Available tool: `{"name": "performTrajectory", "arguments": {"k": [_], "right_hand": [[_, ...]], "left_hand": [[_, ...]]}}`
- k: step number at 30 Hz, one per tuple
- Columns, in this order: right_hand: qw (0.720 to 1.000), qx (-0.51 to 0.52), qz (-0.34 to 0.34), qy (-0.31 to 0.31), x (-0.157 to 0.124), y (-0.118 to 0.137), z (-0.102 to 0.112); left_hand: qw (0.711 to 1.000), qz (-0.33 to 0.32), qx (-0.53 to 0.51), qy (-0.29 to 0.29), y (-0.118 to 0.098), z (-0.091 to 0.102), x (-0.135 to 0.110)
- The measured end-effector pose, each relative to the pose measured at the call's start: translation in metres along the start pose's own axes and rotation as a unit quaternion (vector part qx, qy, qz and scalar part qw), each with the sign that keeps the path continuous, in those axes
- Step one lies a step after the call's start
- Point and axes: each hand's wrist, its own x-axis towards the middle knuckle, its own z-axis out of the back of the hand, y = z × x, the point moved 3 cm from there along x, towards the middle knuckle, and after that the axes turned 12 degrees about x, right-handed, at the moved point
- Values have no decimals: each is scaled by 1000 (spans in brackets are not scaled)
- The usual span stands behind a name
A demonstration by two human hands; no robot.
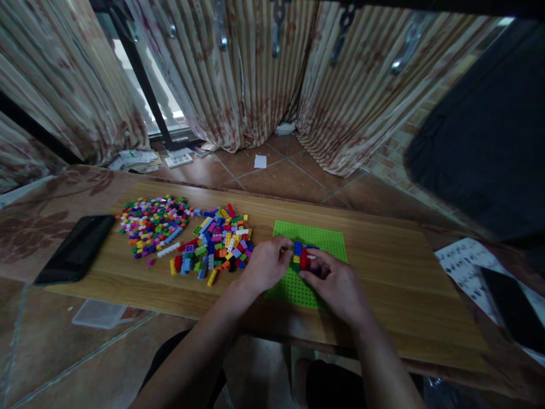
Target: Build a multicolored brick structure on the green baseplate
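Note:
A green baseplate point(317, 236) lies on the wooden board point(383, 267). On it stands a small stack of bricks point(300, 254) in blue, red, yellow and green. My left hand point(264, 264) pinches the stack's left side, fingers curled. My right hand point(336, 284) closes on its right side, and its fingers cover part of the stack. Left of the plate lie two piles of loose bricks: a mixed pile of larger ones point(217, 244) and a pile of small ones point(151, 221).
A black phone point(76, 249) lies at the board's left end. A printed paper point(468, 267) and a dark device point(515, 309) lie at the right. Curtains and a tiled floor with scattered papers are beyond the board. A clear plastic lid point(100, 313) is on the floor below.

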Motion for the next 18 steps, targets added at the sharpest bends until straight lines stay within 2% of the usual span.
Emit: {"name": "performTrajectory", "arguments": {"k": [5, 13, 18], "right_hand": [[998, -49, 25, 5, 1, 3, 8], [987, -136, 83, 28, 10, 9, 0], [987, -132, 85, 25, 12, 10, 1]], "left_hand": [[1000, 0, 7, 4, -2, 2, -1], [1000, -2, 9, 8, -2, 2, -1], [1000, -7, 8, 7, -1, 2, -2]]}}
